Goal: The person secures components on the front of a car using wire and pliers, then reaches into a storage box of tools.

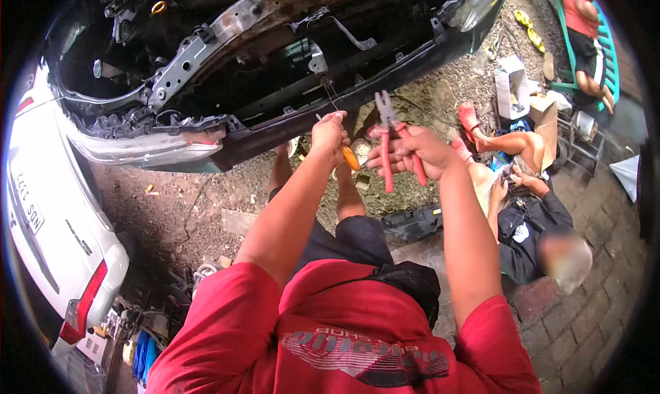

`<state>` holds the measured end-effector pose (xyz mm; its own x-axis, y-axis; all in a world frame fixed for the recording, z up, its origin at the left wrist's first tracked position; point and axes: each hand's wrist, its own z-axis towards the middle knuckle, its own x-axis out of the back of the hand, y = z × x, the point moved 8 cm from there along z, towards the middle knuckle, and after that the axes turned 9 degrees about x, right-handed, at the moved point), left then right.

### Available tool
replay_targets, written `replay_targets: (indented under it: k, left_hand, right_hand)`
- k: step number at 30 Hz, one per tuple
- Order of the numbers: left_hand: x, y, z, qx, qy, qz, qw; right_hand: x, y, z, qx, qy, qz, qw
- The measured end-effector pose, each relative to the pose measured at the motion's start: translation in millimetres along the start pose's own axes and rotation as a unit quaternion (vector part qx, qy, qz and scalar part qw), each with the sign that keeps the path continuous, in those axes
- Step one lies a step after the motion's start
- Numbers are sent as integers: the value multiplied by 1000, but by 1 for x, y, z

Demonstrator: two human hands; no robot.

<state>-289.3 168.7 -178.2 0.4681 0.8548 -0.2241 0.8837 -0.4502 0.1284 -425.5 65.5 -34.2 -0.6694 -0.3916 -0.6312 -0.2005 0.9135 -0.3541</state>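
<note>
My left hand (pixel 330 134) is closed around a screwdriver with an orange handle (pixel 351 159), which sticks out below the fist. A thin wire (pixel 331 93) runs from the fingers up to the front of the car; whether the fingers pinch it too is hard to see. In my right hand (pixel 425 150) are pliers with red handles (pixel 386 161), jaws pointing up toward the bumper and handles spread apart. Both hands are just below the dark car bumper (pixel 275 124), with the open front of the car (pixel 268 57) beyond.
A white car (pixel 51 208) stands at the left. On the right, a person in dark clothes (pixel 529 222) sits low, holding something small. Another person (pixel 584 43) is on a green bench (pixel 606 50). A black plastic part (pixel 412 221) and a white box (pixel 511 88) are on the ground.
</note>
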Motion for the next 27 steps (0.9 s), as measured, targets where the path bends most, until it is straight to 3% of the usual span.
replay_targets:
  k: [3,12,19,21,23,25,27]
  left_hand:
    - [-1,-2,1,9,-17,-16,1000]
    - [1,0,5,24,3,-4,1000]
    - [2,-3,-6,7,-7,-24,1000]
    - [3,0,-32,-43,6,114,993]
    - [15,-2,-54,-43,23,193,980]
    - [-1,26,-102,-272,52,436,856]
    - [-2,34,-135,-283,19,484,828]
  right_hand:
    - [11,-7,-30,19,64,-7,998]
    - [33,5,-59,30,91,16,995]
    - [23,12,-64,18,100,-41,994]
    - [19,7,-66,20,110,-63,992]
    - [25,2,-71,30,138,-206,968]
    - [15,-10,-78,55,161,-260,951]
    - [1,-27,-95,-8,159,-442,882]
